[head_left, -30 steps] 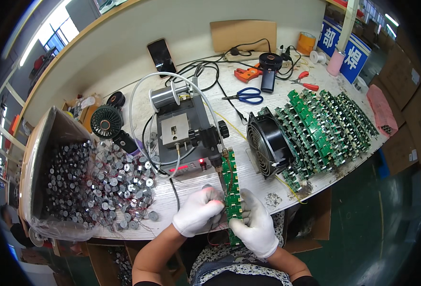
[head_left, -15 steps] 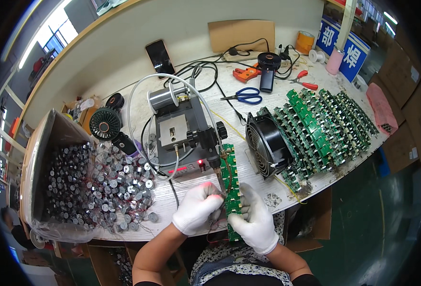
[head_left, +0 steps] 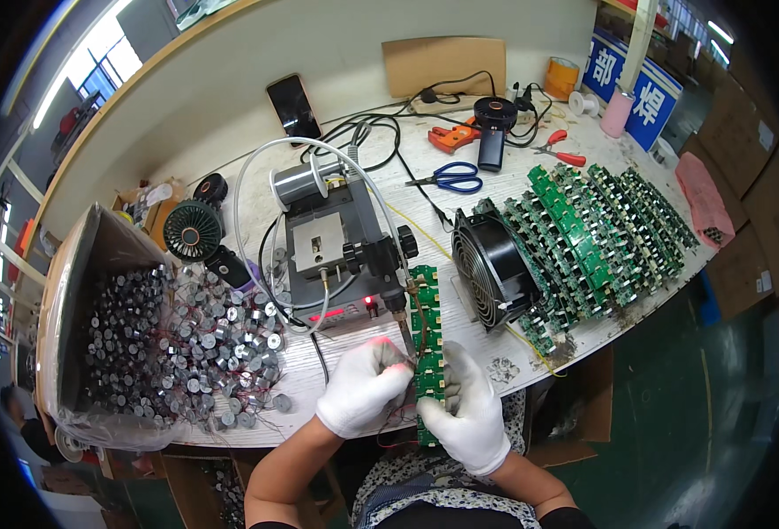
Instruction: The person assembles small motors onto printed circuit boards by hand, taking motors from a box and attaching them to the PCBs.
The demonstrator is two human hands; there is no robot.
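Observation:
Both my hands wear white gloves. My right hand (head_left: 471,414) grips a long green circuit board (head_left: 430,333) along its right edge, thumb on top. The board lies lengthwise, its near end past the table's front edge. Left of it, my left hand (head_left: 363,388) is closed in a pinch close to the board's left edge; what the fingertips hold is hidden. A thin red wire (head_left: 398,439) loops below that hand. Just above the fingertips, the soldering iron (head_left: 395,298) of a bench soldering machine (head_left: 317,249) points down at the board. A solder spool (head_left: 299,187) sits on the machine.
Loose small motors (head_left: 231,344) spread leftward from a plastic-lined box (head_left: 72,309). A black fan (head_left: 491,269) stands right of the board, before stacked circuit boards (head_left: 575,220). Behind lie blue scissors (head_left: 456,177), orange pliers (head_left: 453,137), red-handled cutters (head_left: 566,159) and a phone (head_left: 293,108).
My hands and the board keep nearly the same places. The right thumb has shifted slightly left and down on the board. The whole view has moved a little.

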